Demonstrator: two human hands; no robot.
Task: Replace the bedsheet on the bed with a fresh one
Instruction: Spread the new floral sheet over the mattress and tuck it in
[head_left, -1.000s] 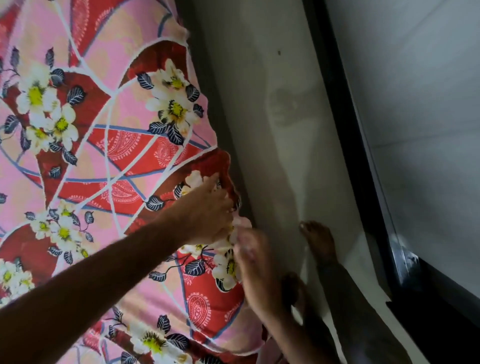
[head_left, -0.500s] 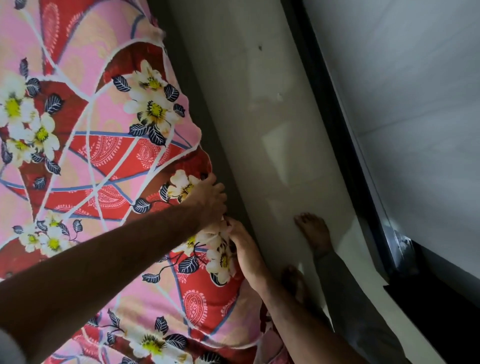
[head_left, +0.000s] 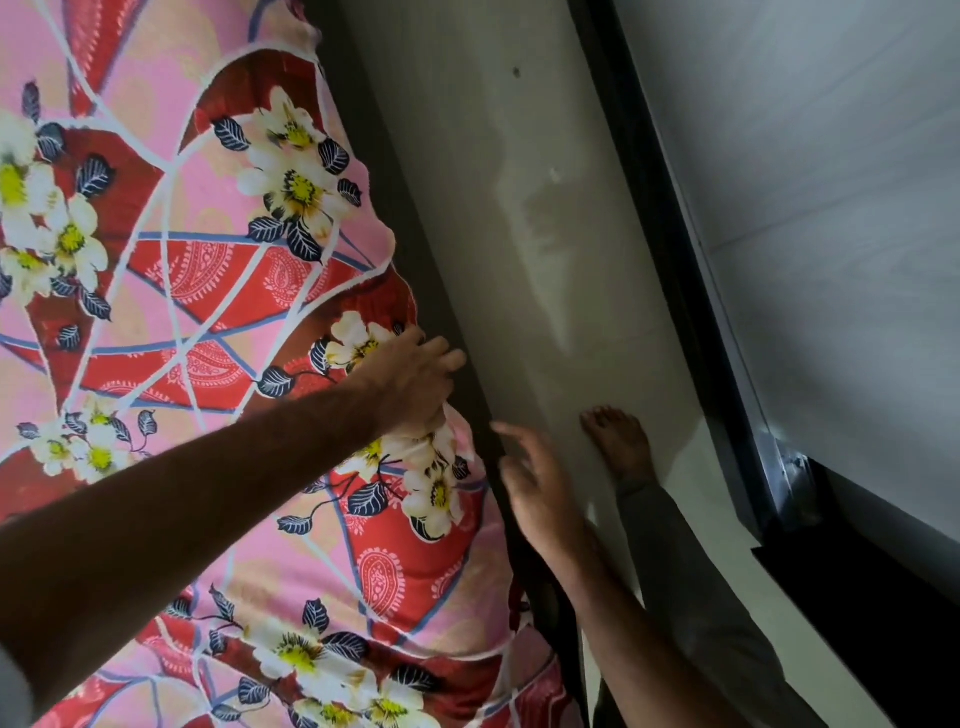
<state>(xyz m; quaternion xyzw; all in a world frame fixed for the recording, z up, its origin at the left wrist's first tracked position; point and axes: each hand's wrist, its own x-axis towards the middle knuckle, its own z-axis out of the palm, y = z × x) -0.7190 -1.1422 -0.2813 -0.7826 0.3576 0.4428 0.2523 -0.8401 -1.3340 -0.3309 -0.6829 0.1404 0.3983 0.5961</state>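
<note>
A pink and red bedsheet (head_left: 197, 291) with white flowers and dark leaves covers the bed across the left half of the view. My left hand (head_left: 410, 382) reaches over it and grips a bunch of the sheet at the bed's right edge. My right hand (head_left: 535, 483) hovers just off that edge with its fingers spread and nothing in it. The dark side of the bed (head_left: 447, 322) shows below the sheet's hem.
A pale tiled floor (head_left: 545, 208) runs along the bed's right side. My bare foot (head_left: 618, 441) and grey trouser leg stand on it. A dark frame (head_left: 670, 260) and a grey wall border the narrow floor strip on the right.
My right hand has let go of the sheet's edge and drawn away to the right, fingers opening. My left hand keeps its hold on the bunched edge.
</note>
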